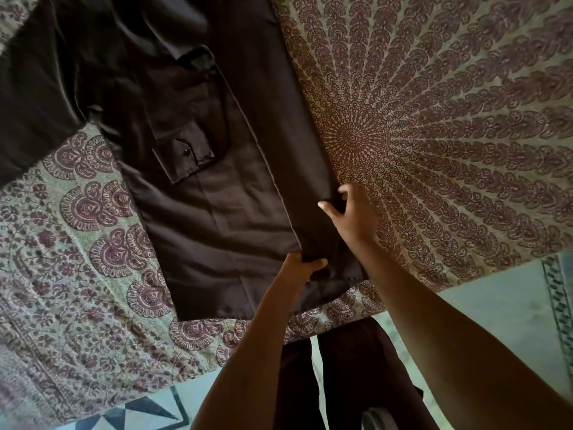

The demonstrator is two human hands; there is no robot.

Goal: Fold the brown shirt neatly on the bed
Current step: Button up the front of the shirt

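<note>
**Two hands on the right fold; shirt axis runs 5 to 11 o'clock**

Nearest: the person's dark trousers [341,377] and tiled floor [496,293] at 6 o'clock, clear of the work.

Left hand [305,265], the nearer one, has its fingers curled over the near end of the folded strip [294,150], just above the hem. Right hand [352,212] sits one step further out at 1 o'clock from the left, thumb on top and fingers round the outer fold edge. Its fingertips are blurred, but it reads as a pinch.

Brown shirt [235,212] lies flat on the bed [434,135], hem towards the person and collar end far off at 11 o'clock, partly out of view. Its right side is already turned in as that long strip.

My read: the next move depends on this axis. Either slide both hands up the strip towards 11 to flatten it, or carry the hem the same way.

In the way: a buttoned cuff [186,156] lies across the shirt's middle at 10 o'clock from the hands, and the far left sleeve is bunched. Both could crease under a fold.
</note>
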